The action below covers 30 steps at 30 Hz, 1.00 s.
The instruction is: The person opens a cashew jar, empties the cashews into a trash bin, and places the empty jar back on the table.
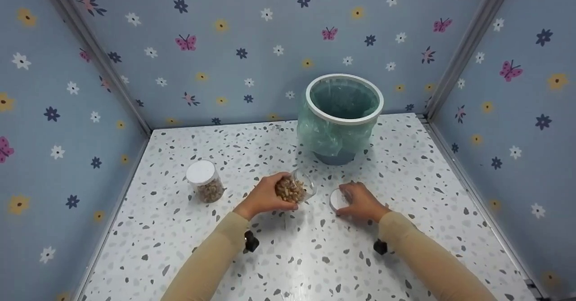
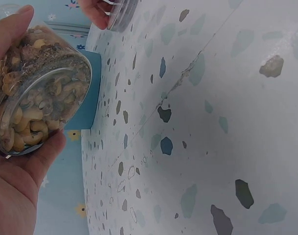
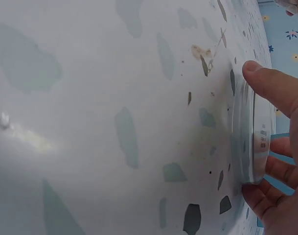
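Observation:
My left hand [image 1: 265,195] grips a clear jar [image 1: 310,188] round its body, tilted with its open mouth toward the right. Tan and brown nut-like pieces [image 2: 34,117] fill its lower part. To the right, my right hand [image 1: 362,202] holds a round lid [image 1: 335,200] by its rim, fingers on one side and thumb on the other. In the right wrist view the lid [image 3: 251,132] is at the tabletop; whether it touches cannot be told. A second jar [image 1: 210,190] with a white lid stands upright to the left, partly filled with similar brown pieces.
A bin [image 1: 335,159] with a white rim and a green plastic liner [image 1: 330,137] stands at the back right of the speckled white table [image 1: 252,152]. Flower-patterned panels [image 1: 252,31] enclose the table at the back and both sides.

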Each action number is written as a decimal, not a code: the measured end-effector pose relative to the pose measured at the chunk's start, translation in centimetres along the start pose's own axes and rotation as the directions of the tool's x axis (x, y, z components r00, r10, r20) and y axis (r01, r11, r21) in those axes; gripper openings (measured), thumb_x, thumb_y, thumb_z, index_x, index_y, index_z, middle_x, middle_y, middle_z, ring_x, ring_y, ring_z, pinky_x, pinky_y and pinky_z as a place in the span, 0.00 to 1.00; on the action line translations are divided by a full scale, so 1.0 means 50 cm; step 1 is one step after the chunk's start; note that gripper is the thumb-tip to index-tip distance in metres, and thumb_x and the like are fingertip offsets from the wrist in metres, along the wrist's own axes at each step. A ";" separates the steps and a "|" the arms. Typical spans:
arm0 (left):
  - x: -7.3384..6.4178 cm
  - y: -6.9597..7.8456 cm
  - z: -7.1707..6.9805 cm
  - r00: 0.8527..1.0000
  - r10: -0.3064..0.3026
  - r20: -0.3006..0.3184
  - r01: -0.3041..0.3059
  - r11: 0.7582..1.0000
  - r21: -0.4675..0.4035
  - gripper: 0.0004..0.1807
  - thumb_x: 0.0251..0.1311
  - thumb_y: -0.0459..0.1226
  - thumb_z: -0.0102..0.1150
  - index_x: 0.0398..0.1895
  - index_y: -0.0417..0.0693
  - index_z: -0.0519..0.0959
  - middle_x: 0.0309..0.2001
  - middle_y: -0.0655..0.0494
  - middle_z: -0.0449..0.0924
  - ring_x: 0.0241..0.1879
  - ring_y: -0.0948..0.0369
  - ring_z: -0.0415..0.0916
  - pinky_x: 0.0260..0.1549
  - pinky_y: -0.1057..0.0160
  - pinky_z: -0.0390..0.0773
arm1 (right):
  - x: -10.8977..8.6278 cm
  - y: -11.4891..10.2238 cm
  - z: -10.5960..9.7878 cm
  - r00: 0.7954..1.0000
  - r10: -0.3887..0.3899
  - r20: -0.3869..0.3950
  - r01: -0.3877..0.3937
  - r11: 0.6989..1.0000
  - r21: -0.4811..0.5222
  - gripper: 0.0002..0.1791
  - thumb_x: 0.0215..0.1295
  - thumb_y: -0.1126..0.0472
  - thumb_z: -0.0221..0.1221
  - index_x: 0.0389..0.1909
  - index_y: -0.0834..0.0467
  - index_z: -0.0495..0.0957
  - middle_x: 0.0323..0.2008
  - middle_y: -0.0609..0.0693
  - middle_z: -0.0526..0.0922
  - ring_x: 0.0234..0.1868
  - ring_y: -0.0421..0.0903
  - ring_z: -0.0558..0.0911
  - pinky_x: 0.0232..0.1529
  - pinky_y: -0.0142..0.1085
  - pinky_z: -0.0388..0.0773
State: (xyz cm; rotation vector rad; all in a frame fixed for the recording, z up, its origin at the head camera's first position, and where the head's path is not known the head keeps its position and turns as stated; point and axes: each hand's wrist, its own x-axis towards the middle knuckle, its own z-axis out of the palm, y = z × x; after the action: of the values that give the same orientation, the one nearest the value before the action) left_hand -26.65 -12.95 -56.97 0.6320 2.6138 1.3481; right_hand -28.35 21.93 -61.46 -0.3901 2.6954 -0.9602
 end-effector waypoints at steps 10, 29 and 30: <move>0.003 0.003 0.001 1.000 -0.026 -0.002 0.026 1.000 -0.006 0.54 0.45 0.51 0.89 0.77 0.47 0.74 0.68 0.44 0.81 0.65 0.49 0.81 0.70 0.44 0.79 | -0.004 0.000 0.001 1.000 -0.018 0.009 0.018 0.999 -0.037 0.51 0.50 0.53 0.84 0.75 0.65 0.74 0.73 0.63 0.78 0.75 0.64 0.74 0.81 0.58 0.65; 0.004 0.004 -0.004 1.000 -0.006 0.000 0.006 1.000 0.001 0.55 0.44 0.51 0.90 0.77 0.46 0.74 0.68 0.44 0.81 0.65 0.49 0.81 0.70 0.45 0.78 | -0.009 -0.020 0.000 1.000 0.020 0.019 -0.020 0.999 -0.045 0.52 0.51 0.52 0.84 0.76 0.64 0.73 0.74 0.63 0.76 0.76 0.63 0.74 0.81 0.56 0.66; 0.004 0.004 -0.004 1.000 -0.003 -0.001 0.003 1.000 -0.001 0.54 0.45 0.51 0.89 0.77 0.46 0.74 0.68 0.44 0.81 0.65 0.49 0.80 0.70 0.45 0.79 | -0.009 -0.020 0.000 1.000 0.013 0.017 -0.013 0.999 -0.044 0.52 0.51 0.52 0.84 0.76 0.64 0.73 0.74 0.63 0.76 0.76 0.63 0.74 0.81 0.56 0.66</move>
State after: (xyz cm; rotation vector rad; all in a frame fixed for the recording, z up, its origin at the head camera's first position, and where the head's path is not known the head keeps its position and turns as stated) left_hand -26.83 -12.93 -56.67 0.6279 2.6138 1.3490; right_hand -27.76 21.32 -60.77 -0.3874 2.7037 -0.8920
